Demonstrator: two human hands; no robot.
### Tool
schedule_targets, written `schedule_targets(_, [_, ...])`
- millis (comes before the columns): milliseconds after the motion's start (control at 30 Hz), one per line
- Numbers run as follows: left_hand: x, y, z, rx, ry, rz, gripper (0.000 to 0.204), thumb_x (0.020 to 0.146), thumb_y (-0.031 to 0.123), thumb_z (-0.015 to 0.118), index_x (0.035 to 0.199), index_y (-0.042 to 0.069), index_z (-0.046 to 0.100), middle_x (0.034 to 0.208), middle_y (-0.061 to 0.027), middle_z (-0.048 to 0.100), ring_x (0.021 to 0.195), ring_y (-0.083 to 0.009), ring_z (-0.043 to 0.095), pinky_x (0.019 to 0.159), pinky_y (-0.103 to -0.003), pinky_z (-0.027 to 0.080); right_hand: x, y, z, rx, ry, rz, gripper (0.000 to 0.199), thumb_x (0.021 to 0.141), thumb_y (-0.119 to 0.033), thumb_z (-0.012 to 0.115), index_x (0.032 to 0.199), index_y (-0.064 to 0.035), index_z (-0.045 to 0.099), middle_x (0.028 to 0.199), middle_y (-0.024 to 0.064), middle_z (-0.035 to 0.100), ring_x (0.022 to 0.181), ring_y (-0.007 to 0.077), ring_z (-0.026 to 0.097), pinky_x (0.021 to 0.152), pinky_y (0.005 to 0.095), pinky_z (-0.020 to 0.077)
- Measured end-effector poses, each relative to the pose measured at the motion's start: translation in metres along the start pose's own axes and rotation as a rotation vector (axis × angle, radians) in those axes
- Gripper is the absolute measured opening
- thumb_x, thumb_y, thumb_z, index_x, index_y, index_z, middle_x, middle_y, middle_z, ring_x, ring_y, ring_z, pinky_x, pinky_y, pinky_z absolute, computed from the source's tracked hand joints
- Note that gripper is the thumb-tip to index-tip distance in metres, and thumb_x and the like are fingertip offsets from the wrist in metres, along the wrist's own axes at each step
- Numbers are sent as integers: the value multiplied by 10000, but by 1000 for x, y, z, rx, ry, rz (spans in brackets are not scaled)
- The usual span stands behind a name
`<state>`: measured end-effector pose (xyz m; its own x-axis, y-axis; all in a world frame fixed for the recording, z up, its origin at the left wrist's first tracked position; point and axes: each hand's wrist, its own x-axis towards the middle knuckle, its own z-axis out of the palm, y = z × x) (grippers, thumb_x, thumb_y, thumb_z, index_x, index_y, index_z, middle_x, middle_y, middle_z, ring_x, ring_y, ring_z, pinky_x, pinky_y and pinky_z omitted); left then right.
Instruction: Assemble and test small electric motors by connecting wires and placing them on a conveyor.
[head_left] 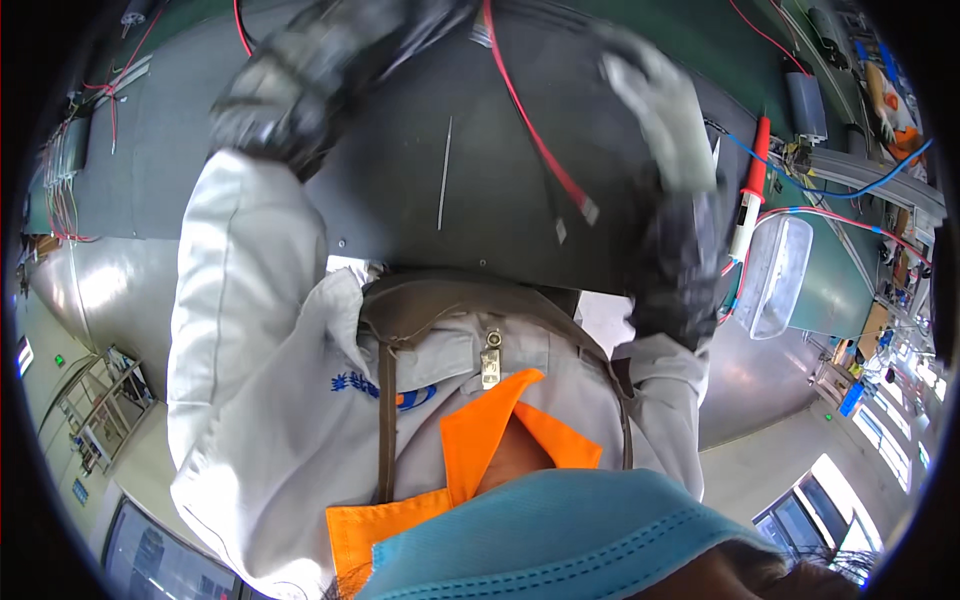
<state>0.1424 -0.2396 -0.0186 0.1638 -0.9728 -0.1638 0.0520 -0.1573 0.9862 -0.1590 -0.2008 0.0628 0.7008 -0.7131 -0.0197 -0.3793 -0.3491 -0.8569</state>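
My left forearm, in a white sleeve with a shiny black sleeve cover [290, 100], bends up and across to the top edge. The left hand itself is out of the picture there. My right hand [665, 120], in a pale glove, is over the right part of the dark work surface [400, 220], smeared by motion. Its fingers point up and left; whether it holds anything is unclear. Between the arms a red cable [525, 120] hangs down from the top edge, with a pale connector [590, 211] at its end. A second small connector [560, 232] is beside it.
A thin metal rod [445, 172] lies on the surface. To the right are a red-and-white stick-shaped tool [752, 190], a clear plastic tray [780, 278] and a blue cable [850, 192]. Grey cylinders [806, 105] with red wires stand along the far right and left sides.
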Motion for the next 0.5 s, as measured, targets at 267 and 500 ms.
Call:
schedule_targets(267, [-294,16,-11,-216,14,-211,476,967,322,605,1283,-30,546,851,-60,619,656,-102,589,532,-215,452,-123,81,-94,403,766,289,370,940,-153,670,1236,60,604,1102,165,659,849,161,648,785,304,551])
schedule_targets(500, [-338,15,25,-137,-179,-520,450,983,376,621,1232,2,608,855,-34,644,803,-107,613,766,-260,497,-84,-5,-43,154,-422,248,210,909,-160,698,1091,-56,704,988,34,693,811,145,634,738,314,525])
